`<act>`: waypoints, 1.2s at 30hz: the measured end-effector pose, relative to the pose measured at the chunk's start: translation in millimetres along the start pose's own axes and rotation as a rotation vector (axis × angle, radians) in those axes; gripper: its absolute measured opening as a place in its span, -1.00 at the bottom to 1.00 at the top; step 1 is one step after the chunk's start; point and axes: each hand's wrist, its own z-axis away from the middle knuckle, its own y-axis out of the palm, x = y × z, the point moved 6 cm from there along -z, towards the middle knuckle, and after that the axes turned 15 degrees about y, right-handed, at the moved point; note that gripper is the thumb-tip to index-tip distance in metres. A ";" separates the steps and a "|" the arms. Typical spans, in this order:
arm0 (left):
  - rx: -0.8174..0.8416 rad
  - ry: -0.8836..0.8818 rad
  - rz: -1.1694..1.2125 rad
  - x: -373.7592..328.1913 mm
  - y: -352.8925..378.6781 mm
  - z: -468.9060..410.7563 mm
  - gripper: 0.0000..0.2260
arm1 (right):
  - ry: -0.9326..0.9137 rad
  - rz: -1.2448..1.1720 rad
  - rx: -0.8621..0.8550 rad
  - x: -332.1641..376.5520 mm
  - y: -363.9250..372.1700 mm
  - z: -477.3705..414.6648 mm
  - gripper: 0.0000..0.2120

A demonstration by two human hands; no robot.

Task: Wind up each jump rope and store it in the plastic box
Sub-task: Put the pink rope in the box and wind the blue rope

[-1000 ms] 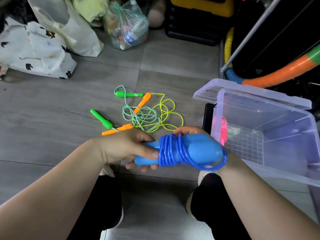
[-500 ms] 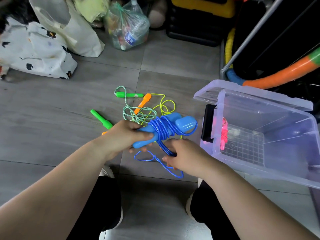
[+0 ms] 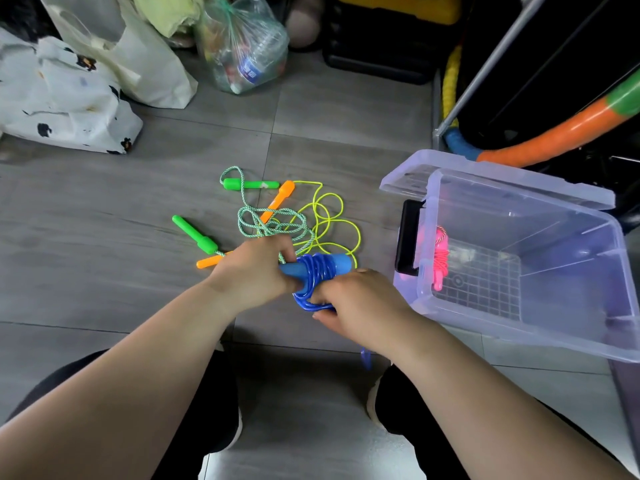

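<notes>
My left hand grips the handles of a blue jump rope, whose cord is wrapped around them in several turns. My right hand pinches a loop of the blue cord just below the handles. Behind my hands, a green-handled rope and an orange-handled rope with yellow cord lie tangled on the floor. To the right stands the clear plastic box, open, with a wound pink rope inside at its left end.
The box lid lies under the box's far side. White bags and a clear bag of bottles line the far floor. Foam tubes and a metal rack leg stand at the back right. My knees are below.
The loose blue cord that hung below the handles has been drawn up. My right hand moved up close under the handles, and the bundle dropped lower and turned level.
</notes>
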 end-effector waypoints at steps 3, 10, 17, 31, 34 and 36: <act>0.102 0.045 -0.001 0.5 8.0 0.3 -0.75 | -0.044 -0.085 -0.137 4.4 -11.0 1.6 -0.74; 0.377 0.155 0.162 -6.3 20.3 8.7 -0.72 | 0.056 -0.429 0.000 -4.9 -17.8 -0.1 -0.81; 0.587 0.195 0.419 -20.6 20.0 23.3 -0.80 | 0.092 -0.853 0.209 -16.6 -11.6 -3.9 -0.71; 0.036 0.152 0.844 -15.2 -16.1 9.0 -0.77 | 0.530 -1.158 0.297 -28.5 38.2 -10.7 -0.68; -0.169 0.103 0.816 -3.2 -26.8 5.1 -0.80 | 0.476 -1.067 0.255 -8.3 32.7 -9.4 -0.65; -0.299 0.062 0.588 6.3 -32.9 3.1 -0.80 | 0.411 -0.857 0.089 -3.8 25.8 -9.8 -0.67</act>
